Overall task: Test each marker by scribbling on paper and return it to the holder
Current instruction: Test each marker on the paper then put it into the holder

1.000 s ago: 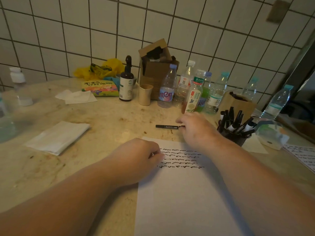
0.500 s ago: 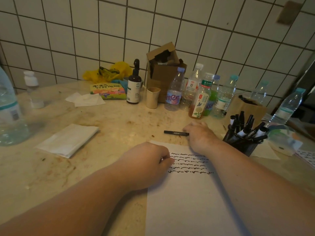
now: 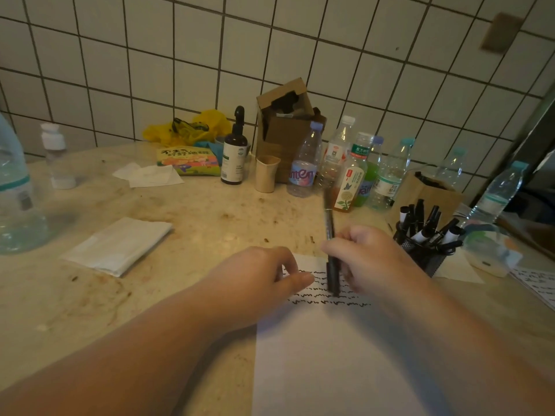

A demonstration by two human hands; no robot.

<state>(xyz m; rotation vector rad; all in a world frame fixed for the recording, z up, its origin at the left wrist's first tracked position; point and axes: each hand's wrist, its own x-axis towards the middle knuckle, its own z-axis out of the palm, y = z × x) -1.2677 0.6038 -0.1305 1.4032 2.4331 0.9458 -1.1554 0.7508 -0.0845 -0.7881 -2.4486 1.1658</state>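
Observation:
My right hand (image 3: 371,259) grips a black marker (image 3: 330,235) and holds it nearly upright, its lower end over the scribbled lines (image 3: 312,295) at the top of the white paper (image 3: 330,361). My left hand (image 3: 261,277) rests on the paper's top left corner, fingers loosely curled, thumb pointing at the marker's lower end; nothing shows in it. To the right of my right hand stands a black mesh holder (image 3: 425,258) with several markers in it.
Several plastic bottles (image 3: 348,166), a beige cup (image 3: 266,174), a dark dropper bottle (image 3: 233,157) and a cardboard box (image 3: 285,127) line the tiled wall. A folded tissue (image 3: 120,244) lies left; a large water bottle (image 3: 15,193) stands far left. Another scribbled sheet (image 3: 537,283) lies right.
My right hand has picked the marker up from the countertop beyond the paper and brought it upright over the scribbles. The left hand stayed on the paper.

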